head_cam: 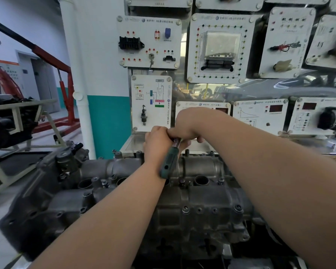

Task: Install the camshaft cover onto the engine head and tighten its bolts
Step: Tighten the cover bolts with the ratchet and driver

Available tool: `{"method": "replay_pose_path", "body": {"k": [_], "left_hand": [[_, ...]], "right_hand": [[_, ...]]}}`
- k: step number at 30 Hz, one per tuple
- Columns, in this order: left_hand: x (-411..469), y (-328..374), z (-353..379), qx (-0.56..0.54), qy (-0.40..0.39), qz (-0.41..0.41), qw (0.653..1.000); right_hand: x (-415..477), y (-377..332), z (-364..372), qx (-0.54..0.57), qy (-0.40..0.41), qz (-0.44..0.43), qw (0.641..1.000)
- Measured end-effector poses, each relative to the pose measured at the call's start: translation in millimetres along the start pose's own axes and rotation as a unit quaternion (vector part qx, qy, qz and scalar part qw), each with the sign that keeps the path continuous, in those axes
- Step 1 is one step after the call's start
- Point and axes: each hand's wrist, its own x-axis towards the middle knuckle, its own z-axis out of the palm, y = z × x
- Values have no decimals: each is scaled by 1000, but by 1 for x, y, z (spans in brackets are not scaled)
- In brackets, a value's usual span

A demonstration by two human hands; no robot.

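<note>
Camshaft cover (200, 166) sat on the engine head (173, 222), right in the middle of the view, grey and grimy, with its round wells facing up. Both hands were bunched together at its far edge. The left hand (157, 141) was wrapped round the upper end of a green-handled wrench (169, 162), whose handle slanted back along the wrist. The right hand (184, 126) was curled over the top of the same tool, pressed against the left. The tool's head was hidden under the fingers. A flange bolt (185, 209) showed on the near side. Behind stood white training panels (149, 43), and off left a red engine hoist (65, 88).
</note>
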Motion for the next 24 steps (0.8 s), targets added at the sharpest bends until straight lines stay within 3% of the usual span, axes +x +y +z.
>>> {"method": "replay_pose_path", "body": {"k": [6,9,12,14,16,19,24], "left_hand": [[-3,0,-6,23,-36,-19,999],[-15,-6,-20,-44,-71,2,996],[-35,-8,-35,-55,-80,106,990],[-42,-9,-38,8,-32,198,980],[-44,-12,-37,-53,23,241,969],[-43,-21,-34,-217,45,174,960],[-35,-28,-36,-359,0,57,932]], "right_hand": [[5,4,16,72,41,59,995],[10,11,28,141,71,92,983],[13,12,35,203,76,115,969],[9,15,42,261,99,103,955],[0,23,51,355,110,74,925],[-14,31,64,440,105,8,892],[-15,25,71,431,86,-18,898]]}}
